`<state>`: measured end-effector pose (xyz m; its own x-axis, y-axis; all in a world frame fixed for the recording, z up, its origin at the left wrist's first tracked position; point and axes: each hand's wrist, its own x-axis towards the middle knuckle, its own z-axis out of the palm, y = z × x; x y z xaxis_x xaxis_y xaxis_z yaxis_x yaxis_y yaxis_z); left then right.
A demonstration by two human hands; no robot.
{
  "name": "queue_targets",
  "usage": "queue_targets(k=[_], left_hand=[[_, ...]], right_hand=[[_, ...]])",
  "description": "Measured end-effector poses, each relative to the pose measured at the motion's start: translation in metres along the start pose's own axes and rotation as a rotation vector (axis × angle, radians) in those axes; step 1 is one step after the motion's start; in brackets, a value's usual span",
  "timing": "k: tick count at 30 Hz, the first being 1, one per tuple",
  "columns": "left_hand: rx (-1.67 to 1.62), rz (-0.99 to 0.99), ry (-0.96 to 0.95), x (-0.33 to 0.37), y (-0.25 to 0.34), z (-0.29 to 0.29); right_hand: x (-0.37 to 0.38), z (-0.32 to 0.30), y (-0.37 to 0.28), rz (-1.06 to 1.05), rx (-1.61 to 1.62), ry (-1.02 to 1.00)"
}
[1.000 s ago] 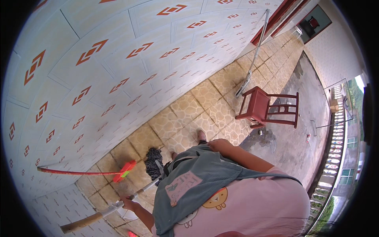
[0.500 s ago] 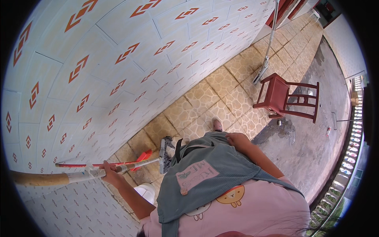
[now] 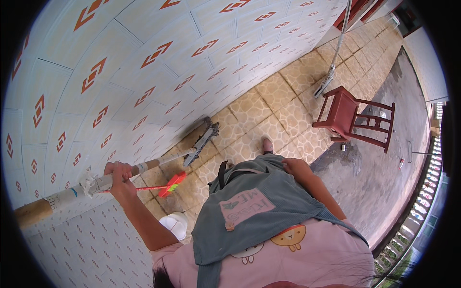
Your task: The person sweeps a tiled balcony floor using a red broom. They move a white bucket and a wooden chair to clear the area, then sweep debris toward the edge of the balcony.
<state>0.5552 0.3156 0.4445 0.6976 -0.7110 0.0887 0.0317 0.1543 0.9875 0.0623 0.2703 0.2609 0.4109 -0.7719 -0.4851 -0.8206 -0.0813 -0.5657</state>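
Observation:
My left hand (image 3: 120, 180) is wrapped round the thick pole of a flat mop (image 3: 144, 165), which is pale and brown at its upper end. Its grey head (image 3: 201, 142) lies on the tiled floor close to the foot of the patterned wall. On the front of my grey-green apron (image 3: 240, 187), over the upper leg, rests my right hand (image 3: 297, 169), its fingers loosely laid on the cloth. An orange-red broom (image 3: 172, 184) with a thin red handle is under the pole. Part of that handle passes behind my left hand.
A white bucket (image 3: 175, 224) stands beside my left arm. Ahead on the right is a dark red chair (image 3: 344, 115), and another mop (image 3: 330, 77) leans past it. The patterned wall (image 3: 120, 81) bounds the left. Grey concrete (image 3: 355, 192) and a balustrade (image 3: 417, 216) lie right.
The mop head has moved forward, away from me, toward the wall's foot. My left hand has risen and shifted slightly left with the pole. My right hand stays on the apron.

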Motion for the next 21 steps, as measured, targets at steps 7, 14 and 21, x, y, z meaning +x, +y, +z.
queue_targets(k=[7, 14, 21], left_hand=[[0.064, -0.061, -0.309, 0.019, -0.098, 0.016], [0.325, -0.225, -0.220, 0.078, -0.204, 0.017], [0.323, -0.220, -0.121, 0.120, -0.278, -0.018]], right_hand=[[-0.003, -0.004, -0.003, 0.064, 0.042, -0.006], [-0.003, -0.008, 0.002, 0.146, 0.014, -0.016], [0.002, 0.002, 0.012, 0.129, -0.036, 0.013]])
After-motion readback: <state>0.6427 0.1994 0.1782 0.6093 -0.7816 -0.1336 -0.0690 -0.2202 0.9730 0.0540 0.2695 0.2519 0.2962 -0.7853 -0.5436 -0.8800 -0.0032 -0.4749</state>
